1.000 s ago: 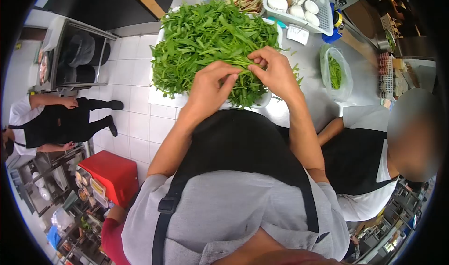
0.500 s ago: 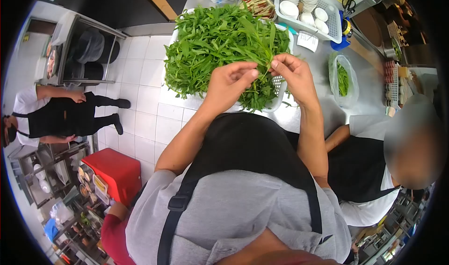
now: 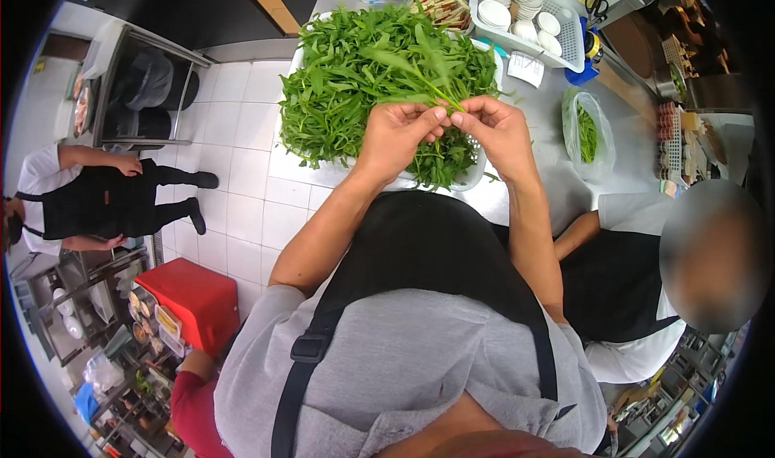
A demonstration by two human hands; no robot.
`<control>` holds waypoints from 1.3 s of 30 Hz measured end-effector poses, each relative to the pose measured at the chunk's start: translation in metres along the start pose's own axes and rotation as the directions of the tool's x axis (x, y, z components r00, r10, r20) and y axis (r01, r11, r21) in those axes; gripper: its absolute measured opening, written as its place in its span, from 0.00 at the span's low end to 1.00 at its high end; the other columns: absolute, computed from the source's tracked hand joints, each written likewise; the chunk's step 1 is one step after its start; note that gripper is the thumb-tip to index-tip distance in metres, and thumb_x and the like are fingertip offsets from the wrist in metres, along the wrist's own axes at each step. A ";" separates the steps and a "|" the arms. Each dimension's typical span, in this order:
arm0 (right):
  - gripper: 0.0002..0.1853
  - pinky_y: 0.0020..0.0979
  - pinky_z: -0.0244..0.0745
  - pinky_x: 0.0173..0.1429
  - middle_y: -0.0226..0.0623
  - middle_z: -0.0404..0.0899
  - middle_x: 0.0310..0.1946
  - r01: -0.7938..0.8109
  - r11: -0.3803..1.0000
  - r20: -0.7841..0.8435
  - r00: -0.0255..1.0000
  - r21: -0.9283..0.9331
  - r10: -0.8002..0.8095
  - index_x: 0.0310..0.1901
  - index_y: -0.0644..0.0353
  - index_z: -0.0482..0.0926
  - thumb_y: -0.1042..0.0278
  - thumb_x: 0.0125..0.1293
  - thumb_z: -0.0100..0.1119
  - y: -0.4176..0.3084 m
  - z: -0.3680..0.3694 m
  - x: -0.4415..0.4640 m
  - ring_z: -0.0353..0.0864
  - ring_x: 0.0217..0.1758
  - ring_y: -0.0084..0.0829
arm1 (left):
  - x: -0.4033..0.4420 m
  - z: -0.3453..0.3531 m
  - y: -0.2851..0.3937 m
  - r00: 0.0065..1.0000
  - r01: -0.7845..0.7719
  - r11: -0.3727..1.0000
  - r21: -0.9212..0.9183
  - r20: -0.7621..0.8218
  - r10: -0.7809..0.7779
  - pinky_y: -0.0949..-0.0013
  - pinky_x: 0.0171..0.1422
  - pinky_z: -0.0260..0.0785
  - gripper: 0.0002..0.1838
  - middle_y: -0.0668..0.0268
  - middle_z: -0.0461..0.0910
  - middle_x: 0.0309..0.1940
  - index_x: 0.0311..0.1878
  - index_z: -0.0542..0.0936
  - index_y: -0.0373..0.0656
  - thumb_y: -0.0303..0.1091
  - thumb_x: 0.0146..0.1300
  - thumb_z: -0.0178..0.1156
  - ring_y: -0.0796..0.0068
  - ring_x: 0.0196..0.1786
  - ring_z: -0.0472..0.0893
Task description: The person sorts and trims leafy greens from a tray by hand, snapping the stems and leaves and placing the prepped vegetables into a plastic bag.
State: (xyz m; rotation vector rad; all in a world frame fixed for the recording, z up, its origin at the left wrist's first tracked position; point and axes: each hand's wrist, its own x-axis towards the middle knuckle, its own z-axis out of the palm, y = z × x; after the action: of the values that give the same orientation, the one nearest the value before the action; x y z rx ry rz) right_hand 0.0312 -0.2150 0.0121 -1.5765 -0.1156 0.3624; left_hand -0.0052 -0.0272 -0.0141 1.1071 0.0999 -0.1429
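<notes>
Long narrow green leaves, which look like water spinach (image 3: 355,78), are heaped in a white plastic basket (image 3: 476,175) in front of me. Over the near right part of the heap, my left hand (image 3: 401,139) and my right hand (image 3: 498,137) meet at their fingertips. Both pinch a water spinach stem (image 3: 428,82), whose leafy end points up and away over the pile. The fingers of each hand are closed, thumbs almost touching.
On the steel counter (image 3: 549,135) to the right lies a plastic bag of greens (image 3: 588,135). Behind it are a paper slip (image 3: 526,69) and a basket of small white dishes (image 3: 565,50). A co-worker (image 3: 613,280) stands close on my right. Another person (image 3: 97,199) stands left, beyond a red box (image 3: 190,300).
My left hand has moved right and closed its fingertips beside my right hand's. The stem, upright in my right hand before, now leans to the left between both hands.
</notes>
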 end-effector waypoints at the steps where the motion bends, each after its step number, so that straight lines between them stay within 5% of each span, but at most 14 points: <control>1: 0.07 0.20 0.73 0.40 0.29 0.84 0.34 -0.001 0.999 -0.008 1.000 -0.054 0.000 0.43 0.66 0.85 0.71 0.69 0.68 0.003 -0.005 0.003 0.78 0.34 0.16 | 0.001 0.001 -0.001 1.000 -0.015 1.000 0.013 0.005 0.015 0.76 0.39 0.73 0.13 0.64 0.87 0.37 0.52 0.85 0.32 0.31 0.70 0.67 0.83 0.35 0.80; 6: 0.08 0.21 0.74 0.43 0.28 0.84 0.34 0.100 0.984 -0.171 0.977 -0.145 -0.125 0.43 0.65 0.85 0.68 0.71 0.66 -0.011 -0.046 -0.003 0.79 0.35 0.17 | 0.005 0.019 0.003 0.995 -0.038 0.967 0.250 0.104 0.012 0.75 0.46 0.76 0.14 0.62 0.86 0.41 0.50 0.86 0.31 0.32 0.67 0.70 0.79 0.38 0.82; 8: 0.09 0.23 0.75 0.46 0.30 0.85 0.36 0.137 0.983 -0.335 0.927 -0.121 -0.170 0.45 0.64 0.85 0.67 0.73 0.64 -0.011 -0.077 -0.011 0.79 0.37 0.19 | 0.006 0.035 0.005 0.965 -0.167 0.871 0.462 0.256 0.049 0.70 0.53 0.77 0.16 0.57 0.86 0.47 0.51 0.86 0.31 0.32 0.66 0.70 0.72 0.44 0.84; 9: 0.09 0.24 0.76 0.47 0.31 0.85 0.36 0.146 0.982 -0.410 0.894 -0.119 -0.182 0.46 0.64 0.84 0.67 0.73 0.64 -0.009 -0.092 -0.014 0.79 0.37 0.20 | 0.007 0.037 0.002 0.838 -0.520 0.594 0.614 0.500 0.218 0.63 0.67 0.73 0.23 0.48 0.81 0.59 0.59 0.82 0.31 0.35 0.66 0.70 0.60 0.59 0.82; 12: 0.09 0.24 0.76 0.47 0.32 0.85 0.37 0.212 0.976 -0.443 0.881 0.052 -0.168 0.47 0.64 0.84 0.68 0.73 0.63 -0.010 -0.112 -0.022 0.79 0.37 0.20 | -0.001 0.064 0.001 0.860 -0.502 0.576 0.646 0.444 0.251 0.61 0.74 0.67 0.29 0.43 0.74 0.67 0.65 0.77 0.32 0.41 0.67 0.69 0.54 0.70 0.75; 13: 0.08 0.24 0.76 0.46 0.32 0.85 0.37 0.198 0.979 -0.452 0.870 -0.046 -0.198 0.47 0.64 0.84 0.69 0.73 0.64 -0.009 -0.105 -0.024 0.79 0.36 0.20 | 0.002 0.067 -0.003 0.868 -0.482 0.640 0.598 0.426 0.255 0.62 0.74 0.67 0.31 0.47 0.77 0.65 0.68 0.74 0.31 0.45 0.71 0.65 0.57 0.67 0.78; 16: 0.08 0.26 0.76 0.44 0.31 0.85 0.36 0.089 0.981 -0.136 0.984 -0.173 -0.113 0.46 0.63 0.85 0.69 0.71 0.66 -0.010 -0.056 -0.028 0.79 0.36 0.21 | 0.010 0.069 -0.003 0.979 0.006 0.997 0.080 0.205 -0.022 0.60 0.73 0.68 0.28 0.50 0.81 0.61 0.66 0.75 0.29 0.45 0.77 0.58 0.58 0.64 0.81; 17: 0.08 0.27 0.76 0.44 0.32 0.84 0.35 0.057 0.983 -0.002 0.998 -0.175 -0.058 0.45 0.63 0.85 0.69 0.70 0.67 -0.010 -0.035 -0.027 0.80 0.35 0.23 | 0.019 0.060 -0.003 0.987 -0.033 0.999 -0.016 0.158 0.036 0.56 0.72 0.69 0.23 0.52 0.84 0.56 0.62 0.77 0.30 0.43 0.81 0.51 0.59 0.61 0.83; 20: 0.08 0.30 0.76 0.43 0.34 0.82 0.34 0.287 0.775 -0.030 0.930 -0.563 -0.366 0.43 0.63 0.86 0.68 0.66 0.69 0.001 -0.009 -0.007 0.79 0.33 0.27 | 0.022 0.030 0.017 0.956 -0.294 0.921 -0.257 -0.069 0.286 0.54 0.66 0.75 0.17 0.51 0.84 0.50 0.52 0.79 0.35 0.39 0.82 0.46 0.58 0.55 0.84; 23: 0.07 0.32 0.75 0.42 0.38 0.80 0.33 0.232 0.707 -0.004 0.949 -0.668 -0.315 0.40 0.63 0.86 0.70 0.63 0.69 0.022 -0.007 0.013 0.79 0.33 0.31 | 0.015 -0.004 0.035 0.940 -0.290 0.895 -0.340 -0.278 0.199 0.61 0.53 0.75 0.14 0.64 0.77 0.33 0.52 0.77 0.37 0.37 0.81 0.47 0.69 0.38 0.78; 27: 0.04 0.26 0.73 0.39 0.31 0.82 0.33 0.211 0.861 -0.151 0.938 -0.463 -0.311 0.40 0.64 0.85 0.74 0.65 0.67 0.022 -0.017 0.020 0.77 0.31 0.22 | -0.001 -0.040 0.029 0.986 -0.149 0.862 -0.485 -0.137 0.093 0.76 0.31 0.61 0.11 0.73 0.68 0.25 0.41 0.77 0.41 0.37 0.78 0.53 0.82 0.27 0.66; 30: 0.04 0.22 0.71 0.38 0.26 0.83 0.31 0.047 0.984 -0.136 0.988 -0.171 -0.071 0.39 0.64 0.85 0.73 0.68 0.67 0.010 -0.027 0.017 0.75 0.31 0.15 | -0.009 -0.026 0.017 0.994 -0.014 0.939 -0.344 -0.107 -0.024 0.78 0.24 0.52 0.12 0.75 0.68 0.24 0.34 0.75 0.43 0.37 0.75 0.59 0.87 0.23 0.64; 34: 0.05 0.19 0.69 0.38 0.23 0.81 0.29 0.055 0.997 -0.049 0.997 -0.045 -0.057 0.40 0.64 0.85 0.71 0.69 0.67 -0.008 -0.014 0.009 0.74 0.32 0.12 | -0.004 0.017 0.019 0.987 0.137 0.984 -0.114 -0.069 -0.146 0.80 0.23 0.51 0.08 0.76 0.69 0.25 0.39 0.79 0.40 0.34 0.70 0.67 0.89 0.22 0.62; 39: 0.05 0.20 0.70 0.38 0.23 0.81 0.30 0.094 0.985 -0.065 0.992 -0.145 -0.104 0.41 0.64 0.85 0.72 0.70 0.66 -0.002 -0.014 -0.006 0.74 0.32 0.13 | 0.009 0.023 0.013 0.990 0.069 0.975 -0.212 -0.104 -0.093 0.82 0.23 0.51 0.10 0.75 0.72 0.27 0.43 0.79 0.39 0.31 0.67 0.70 0.89 0.22 0.63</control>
State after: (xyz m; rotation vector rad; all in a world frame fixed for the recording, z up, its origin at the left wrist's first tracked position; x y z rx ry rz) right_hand 0.0300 -0.2300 0.0146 -1.7157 -0.1663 0.2223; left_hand 0.0056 -0.0430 0.0059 0.9016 0.2565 -0.1395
